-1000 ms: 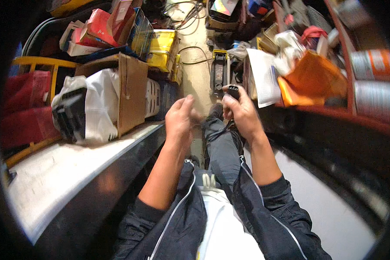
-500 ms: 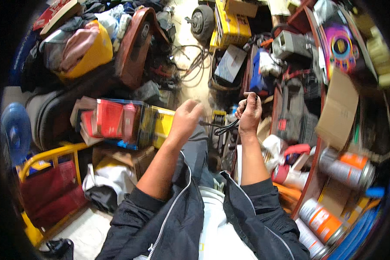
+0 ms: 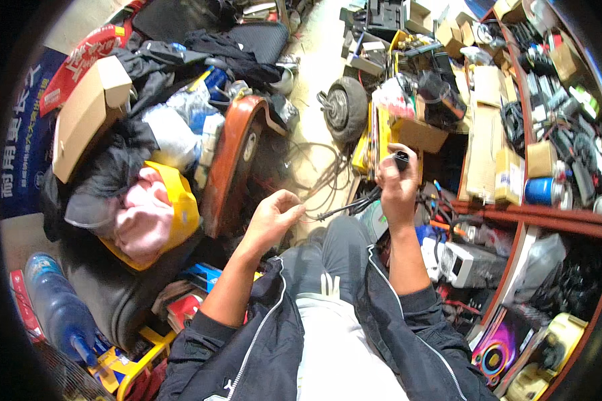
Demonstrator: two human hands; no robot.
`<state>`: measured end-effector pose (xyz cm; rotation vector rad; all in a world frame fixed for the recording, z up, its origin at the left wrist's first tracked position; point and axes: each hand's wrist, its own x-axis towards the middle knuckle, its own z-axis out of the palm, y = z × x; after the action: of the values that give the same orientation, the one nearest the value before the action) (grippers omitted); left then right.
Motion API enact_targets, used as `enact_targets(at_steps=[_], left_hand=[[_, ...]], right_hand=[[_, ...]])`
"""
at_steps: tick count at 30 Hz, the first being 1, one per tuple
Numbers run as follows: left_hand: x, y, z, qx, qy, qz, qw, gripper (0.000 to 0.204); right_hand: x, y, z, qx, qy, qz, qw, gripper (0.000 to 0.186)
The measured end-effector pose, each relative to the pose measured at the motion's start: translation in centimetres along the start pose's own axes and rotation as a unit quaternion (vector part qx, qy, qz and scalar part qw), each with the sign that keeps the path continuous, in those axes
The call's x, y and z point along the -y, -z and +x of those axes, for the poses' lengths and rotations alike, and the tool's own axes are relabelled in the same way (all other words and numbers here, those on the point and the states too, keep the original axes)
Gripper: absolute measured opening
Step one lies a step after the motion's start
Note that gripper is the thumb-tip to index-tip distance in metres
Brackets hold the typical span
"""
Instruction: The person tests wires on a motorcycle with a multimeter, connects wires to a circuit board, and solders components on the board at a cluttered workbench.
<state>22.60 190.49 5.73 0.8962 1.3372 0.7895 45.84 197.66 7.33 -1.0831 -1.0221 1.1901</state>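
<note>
My right hand point(image 3: 398, 184) grips a small black connector point(image 3: 400, 160), with black cable point(image 3: 361, 204) hanging below and stretching left toward my left hand. My left hand point(image 3: 277, 217), lower and to the left, has its fingers curled with thumb near index; what lies between them is too small to make out. My legs point(image 3: 341, 254) are beneath, over the narrow floor strip point(image 3: 314, 40). Loose cables point(image 3: 328, 157) lie coiled on that floor ahead of my hands, beside a small tyred wheel point(image 3: 344, 110).
Left: a reddish-brown curved body point(image 3: 227, 167), a yellow bag of clothing point(image 3: 180, 200), cardboard point(image 3: 93, 113) and a large water bottle point(image 3: 60, 307). Right: red-brown shelving point(image 3: 568, 226) crowded with boxes, parts and cans, plus yellow boxes point(image 3: 374, 127) beside the wheel.
The view has moved forward along the cluttered aisle, bringing the wheel and shelves nearer. My right hand still holds the black item, raised; its dangling cable became visible. My left hand stays curled.
</note>
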Motion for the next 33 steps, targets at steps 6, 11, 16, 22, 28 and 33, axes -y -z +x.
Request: enact_targets(at_steps=[6, 11, 16, 22, 28, 33], left_hand=[[-8.2, 5.9, 7.3, -0.041, 0.008, 0.018, 0.999, 0.018], [-10.7, 10.0, 20.0, -0.148, -0.067, -0.010, 0.987, 0.018], [-15.8, 11.4, 37.3, -0.157, 0.014, -0.336, 0.929, 0.033], [-23.0, 11.6, 52.3, -0.050, 0.244, -0.559, 0.791, 0.039], [-33.4, 15.2, 67.6, 0.028, 0.131, -0.492, 0.860, 0.024], [-40.3, 16.3, 83.4, 0.181, 0.106, -0.428, 0.879, 0.032]], right_hand=[[1.6, -7.4, 12.9, 0.159, -0.009, -0.085, 0.984, 0.032], [-2.0, -9.1, 25.7, 0.128, -0.073, 0.039, 0.988, 0.024], [-4.3, -10.5, 39.1, 0.045, -0.095, 0.274, 0.956, 0.023], [-4.7, -12.2, 53.4, -0.076, -0.019, 0.202, 0.976, 0.024], [-5.7, -14.9, 67.9, -0.079, -0.021, 0.263, 0.961, 0.021], [-9.0, -15.1, 81.3, -0.106, -0.064, 0.084, 0.989, 0.021]])
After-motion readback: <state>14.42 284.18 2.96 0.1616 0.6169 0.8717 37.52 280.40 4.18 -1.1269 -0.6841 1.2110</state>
